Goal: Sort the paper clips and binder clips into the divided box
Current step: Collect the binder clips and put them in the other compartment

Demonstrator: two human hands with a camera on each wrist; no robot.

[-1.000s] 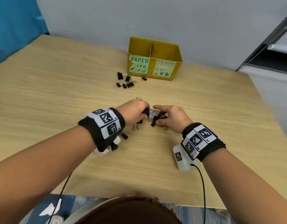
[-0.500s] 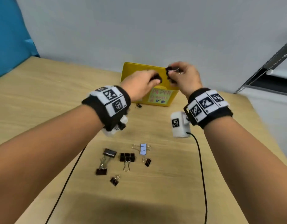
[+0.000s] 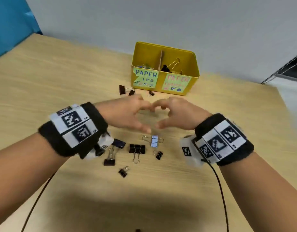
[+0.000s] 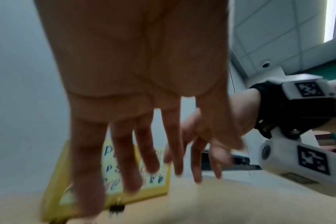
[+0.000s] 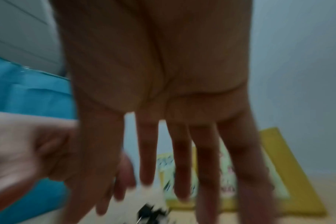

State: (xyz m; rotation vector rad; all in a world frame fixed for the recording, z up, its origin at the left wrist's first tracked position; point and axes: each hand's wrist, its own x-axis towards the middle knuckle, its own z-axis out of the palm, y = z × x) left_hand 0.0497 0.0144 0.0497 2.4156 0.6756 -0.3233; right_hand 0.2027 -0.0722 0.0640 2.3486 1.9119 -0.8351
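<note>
Your left hand (image 3: 126, 114) and right hand (image 3: 176, 114) are both empty now and hang low over the desk (image 3: 60, 84), between the yellow divided box (image 3: 193, 67) and the nearer scatter of clips. Half a second ago they were up at the box rim with black clips pinched in them; those clips are gone from your grip, and the right-hand compartment, labelled for paper clamps, shows black bodies and a gold wire handle. I judge that handful delivered. In both wrist views the fingers (image 4: 123, 159) are straight, spread and touching nothing.

So you are at the start of another pick. Just below your hands lie a pale blue binder clip (image 3: 154, 140), a large black binder clip (image 3: 137, 149), a small black one (image 3: 159, 155), another black clip (image 3: 118, 143) part-hidden by your left wrist unit, one with a long wire handle (image 3: 109, 162), and the nearest small one (image 3: 123, 171). Three more dark clips (image 3: 122, 89) sit close to the box's front left corner, well apart from that group.

All of these look like binder clips, so they belong in the right compartment. The left one, labelled for paper clips, holds a few coloured pieces; too small to name. No loose paper clips are plain on the desk. The near group is closest to hand and likely your next grab.
</note>
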